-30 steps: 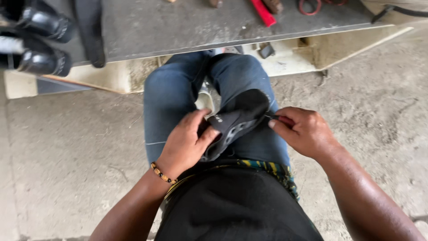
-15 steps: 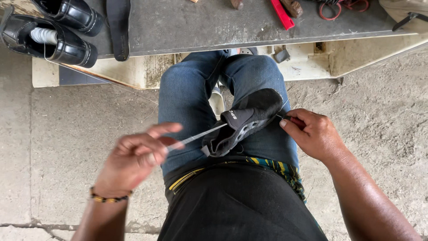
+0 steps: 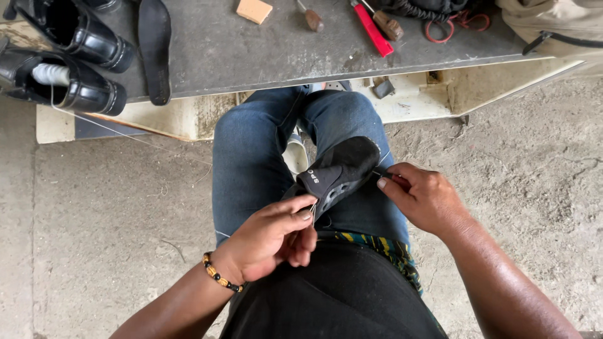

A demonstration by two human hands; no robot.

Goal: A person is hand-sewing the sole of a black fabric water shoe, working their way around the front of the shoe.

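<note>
A black shoe (image 3: pixel 336 172) lies on my lap, across my blue-jeaned knees. My left hand (image 3: pixel 270 238), with a beaded bracelet at the wrist, pinches a thin pale thread (image 3: pixel 312 207) right at the shoe's near edge. My right hand (image 3: pixel 424 198) grips a small thin tool, likely a needle or awl, pressed against the shoe's right side. A second fine thread runs from the shoe toward the upper left.
A low grey work board (image 3: pixel 251 50) lies ahead with two black leather shoes (image 3: pixel 69 56), a black insole (image 3: pixel 155 47), a red-handled tool (image 3: pixel 372 28), a wooden-handled awl (image 3: pixel 309 17) and a tan block (image 3: pixel 254 10). Concrete floor lies on both sides.
My left hand, stretched out to the left drawing the thread half a second ago, has come back to the shoe's near edge. The right hand stays at the shoe's side.
</note>
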